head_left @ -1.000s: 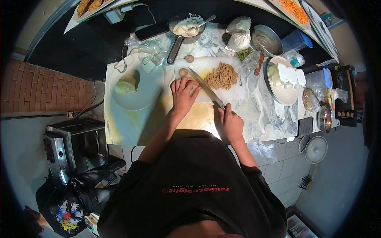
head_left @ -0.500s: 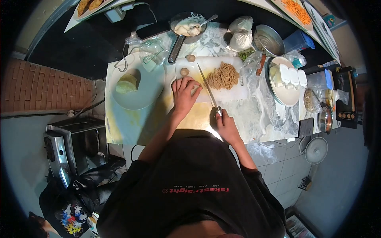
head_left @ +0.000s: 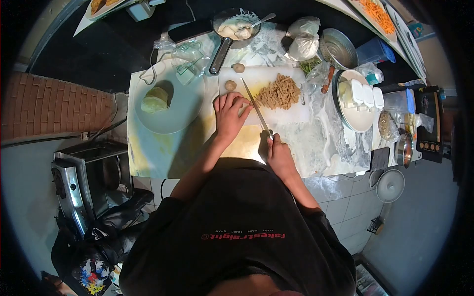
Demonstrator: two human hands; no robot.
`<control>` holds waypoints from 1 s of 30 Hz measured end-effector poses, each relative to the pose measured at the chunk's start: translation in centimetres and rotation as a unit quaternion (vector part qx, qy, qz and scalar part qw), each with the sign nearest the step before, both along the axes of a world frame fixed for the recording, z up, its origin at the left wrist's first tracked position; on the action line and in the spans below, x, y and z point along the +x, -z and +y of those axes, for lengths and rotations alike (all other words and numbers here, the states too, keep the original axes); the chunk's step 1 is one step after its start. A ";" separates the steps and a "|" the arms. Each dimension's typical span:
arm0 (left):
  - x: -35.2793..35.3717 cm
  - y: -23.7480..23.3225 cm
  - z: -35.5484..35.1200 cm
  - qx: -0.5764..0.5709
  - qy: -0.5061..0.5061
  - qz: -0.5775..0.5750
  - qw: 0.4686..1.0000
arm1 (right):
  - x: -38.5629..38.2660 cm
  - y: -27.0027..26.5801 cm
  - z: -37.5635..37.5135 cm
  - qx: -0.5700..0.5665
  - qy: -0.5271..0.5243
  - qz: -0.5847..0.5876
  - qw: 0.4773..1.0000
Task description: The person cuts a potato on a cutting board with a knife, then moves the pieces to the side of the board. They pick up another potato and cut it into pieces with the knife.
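Note:
My right hand [head_left: 279, 155] grips the handle of a long kitchen knife [head_left: 257, 109], its blade slanting up and left over a white cutting board [head_left: 300, 114]. Beside the blade, my left hand [head_left: 230, 116] presses down on the board with bent fingers. Whatever lies under those fingertips is mostly hidden. To the right of the blade is a heap of light-brown cut strips [head_left: 279, 92]. Above my left hand sits a small round brownish ball [head_left: 230, 85], with a second similar ball [head_left: 238, 67] farther up, at the board's top edge.
A large plate [head_left: 163, 126] with a piece of cabbage [head_left: 155, 100] stands at the left. Behind the board are a pan [head_left: 223, 55] of pale batter with a spoon, and a metal bowl [head_left: 338, 48]. White lidded containers [head_left: 365, 93] rest on an oval plate [head_left: 353, 121] at right.
The knife blade has swung slightly left, closer to my left fingertips. My left hand keeps its place on the board. The whole view has shifted a little.

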State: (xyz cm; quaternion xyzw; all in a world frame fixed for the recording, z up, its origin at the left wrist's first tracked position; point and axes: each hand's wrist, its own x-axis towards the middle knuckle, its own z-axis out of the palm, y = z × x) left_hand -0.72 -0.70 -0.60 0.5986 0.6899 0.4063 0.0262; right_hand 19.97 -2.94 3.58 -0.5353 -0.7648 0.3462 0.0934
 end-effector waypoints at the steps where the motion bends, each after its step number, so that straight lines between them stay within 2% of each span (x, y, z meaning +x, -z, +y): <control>1: 0.0 0.0 0.0 -0.002 0.000 0.001 1.000 | 0.0 -0.1 0.0 -0.001 0.000 -0.002 1.000; 16: 0.0 0.0 0.1 -0.009 -0.005 -0.021 1.000 | 0.1 -0.6 0.6 -0.016 -0.019 -0.023 0.999; 21: -0.1 0.2 0.1 -0.010 -0.003 -0.031 0.999 | -0.3 -1.7 1.4 -0.080 -0.020 -0.023 0.996; 30: -0.2 0.0 0.2 -0.021 0.006 -0.044 0.999 | 0.0 -1.0 2.2 -0.088 -0.029 -0.010 0.996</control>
